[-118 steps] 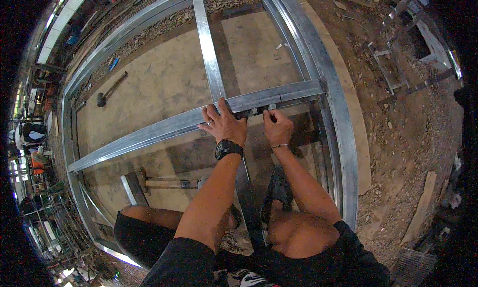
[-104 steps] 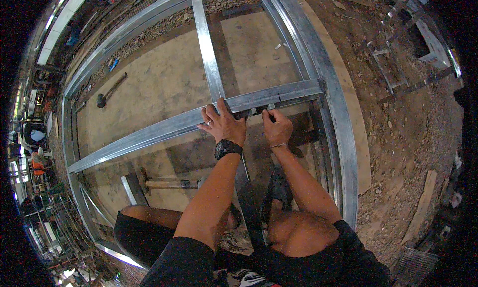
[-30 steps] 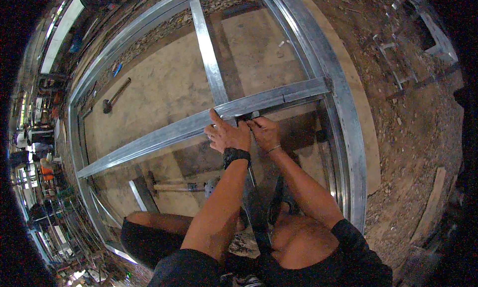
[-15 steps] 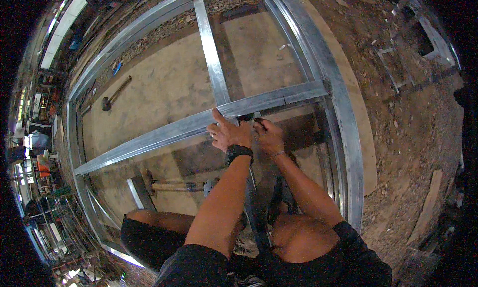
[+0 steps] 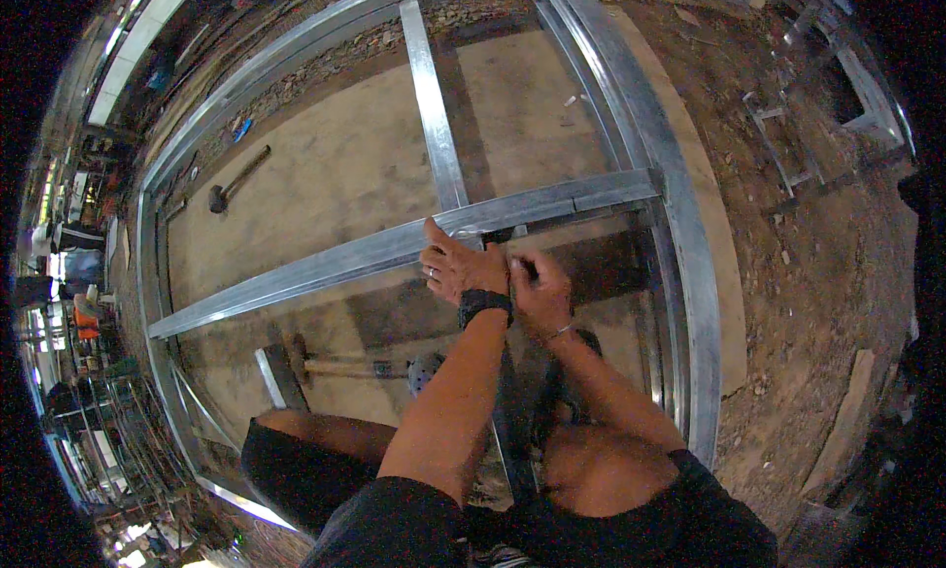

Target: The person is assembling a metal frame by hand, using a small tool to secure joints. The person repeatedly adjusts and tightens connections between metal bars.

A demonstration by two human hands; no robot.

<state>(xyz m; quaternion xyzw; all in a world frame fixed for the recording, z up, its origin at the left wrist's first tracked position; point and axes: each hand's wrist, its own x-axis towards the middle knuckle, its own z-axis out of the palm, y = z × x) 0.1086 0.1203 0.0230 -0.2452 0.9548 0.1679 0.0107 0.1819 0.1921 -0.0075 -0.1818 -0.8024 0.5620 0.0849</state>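
A silver metal crossbeam [image 5: 335, 268] runs across a large rectangular metal frame in front of me. Against its near side is my left hand [image 5: 465, 270], one finger stretched up onto the beam and the others bent. A small dark and silver piece [image 5: 505, 236] shows beside it, under the beam's edge; its kind is unclear. Just right of it, my right hand [image 5: 544, 294] is closed, slightly below the beam; what its fingers hold is hidden. From below my hands, a metal bar [image 5: 514, 460] extends back between my legs.
An upright metal bar [image 5: 434, 110] meets the crossbeam from the far side. The frame's right rail [image 5: 680, 233] is beside me. One hammer [image 5: 236, 182] lies at far left; another long-handled tool [image 5: 340, 368] lies nearer. A wooden strip [image 5: 843, 425] rests on dirt at right.
My right hand has drawn back a little from the beam and the small piece, toward me. My left hand keeps its place at the beam. The whole view has shifted slightly.
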